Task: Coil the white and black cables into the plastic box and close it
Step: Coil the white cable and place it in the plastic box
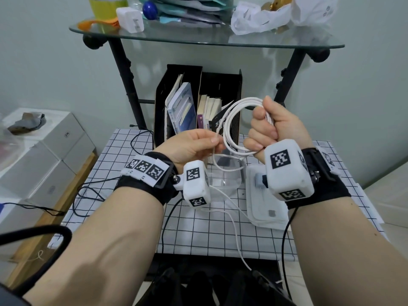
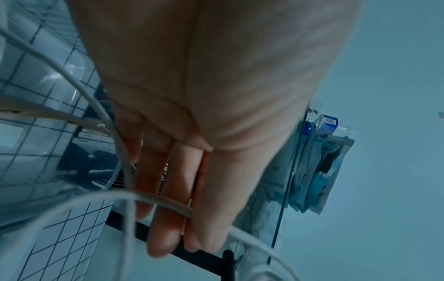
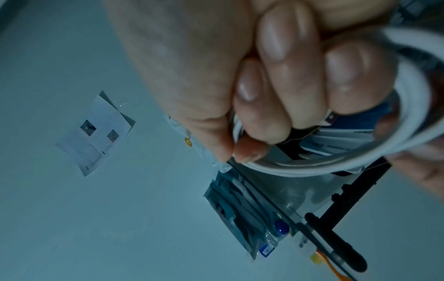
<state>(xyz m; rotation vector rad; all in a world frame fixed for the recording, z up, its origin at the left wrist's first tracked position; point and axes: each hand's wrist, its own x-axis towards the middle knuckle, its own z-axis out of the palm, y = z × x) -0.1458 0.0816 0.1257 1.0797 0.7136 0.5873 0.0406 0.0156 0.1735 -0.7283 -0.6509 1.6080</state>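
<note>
My right hand is fisted round a coil of white cable, held up above the table; in the right wrist view its curled fingers clamp the white loops. My left hand pinches a loose strand of the same cable between thumb and fingers just left of the coil. The free tail hangs down past the table's front edge. Below the hands, the clear plastic box stands open on the checked cloth, its white lid lying to the right. A thin black cable lies on the left of the table.
A black file holder with books stands behind the box. A glass shelf on black legs, piled with packets, a white charger and bags, overhangs the back. White cartons sit at the left. The checked tablecloth covers the small table.
</note>
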